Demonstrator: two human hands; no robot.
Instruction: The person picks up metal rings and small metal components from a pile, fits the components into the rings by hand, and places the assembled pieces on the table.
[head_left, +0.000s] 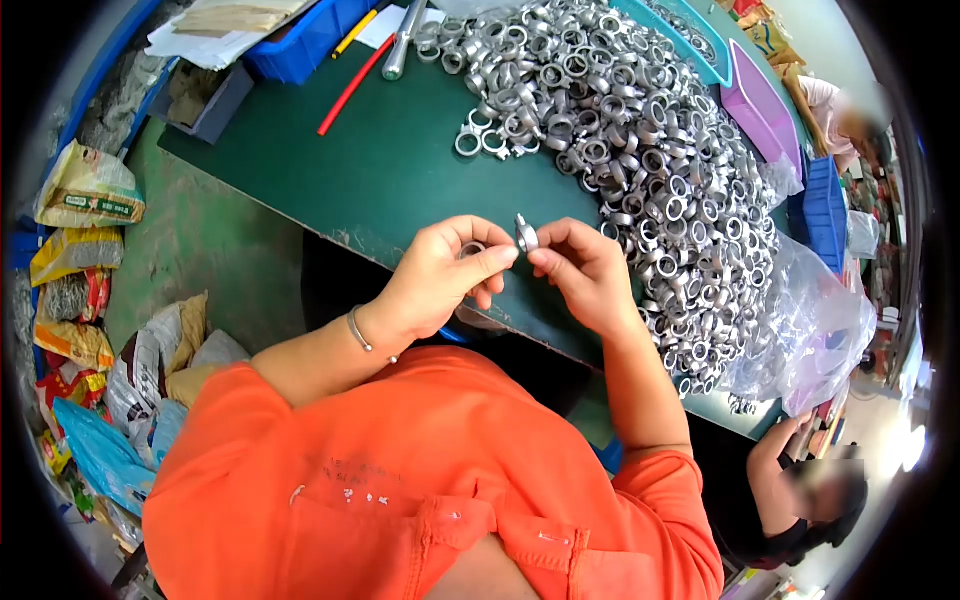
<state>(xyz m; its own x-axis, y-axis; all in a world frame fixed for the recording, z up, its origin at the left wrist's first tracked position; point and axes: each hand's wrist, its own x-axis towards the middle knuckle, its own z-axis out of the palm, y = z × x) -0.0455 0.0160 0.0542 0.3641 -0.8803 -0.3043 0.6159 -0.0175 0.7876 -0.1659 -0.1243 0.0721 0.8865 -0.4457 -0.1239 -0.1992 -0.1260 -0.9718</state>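
Both my hands are near the front edge of the green table [400, 205]. My right hand [590, 272] pinches a small grey metal ring with a stem [526, 236] between thumb and fingers; the stem points up. My left hand [445, 272] is closed, with another metal ring [472, 249] held inside its curled fingers. The left thumb and fingertip reach close to the ring in my right hand; whether they touch it I cannot tell. A large pile of similar metal rings [640, 150] covers the table's right side.
Beyond the hands lie a red stick [355, 88], a yellow stick [354, 33] and a metal rod [402, 45]. A blue bin [300, 48], a purple bin [758, 105] and clear plastic [805, 320] surround the work. Two people [775, 490] sit at right. Bags [90, 190] stand at left.
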